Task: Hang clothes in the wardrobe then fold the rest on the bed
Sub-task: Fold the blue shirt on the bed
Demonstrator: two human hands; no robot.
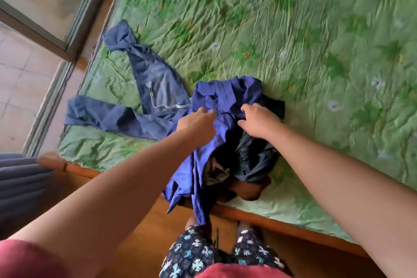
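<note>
No readable text, label, brand, number or sign shows on anything here.

The green bedsheet (293,29) filling your upper frame is matt, crinkled cloth. At centre, your blue shirt (225,97) is smooth cloth; left of it, coarser denim jeans (155,88). Below, the bed frame (259,212) is glossy wood.

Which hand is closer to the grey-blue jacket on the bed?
Left. The left hand grips the blue shirt right beside the grey-blue jacket; the right hand is farther right on the clothes pile.
</note>
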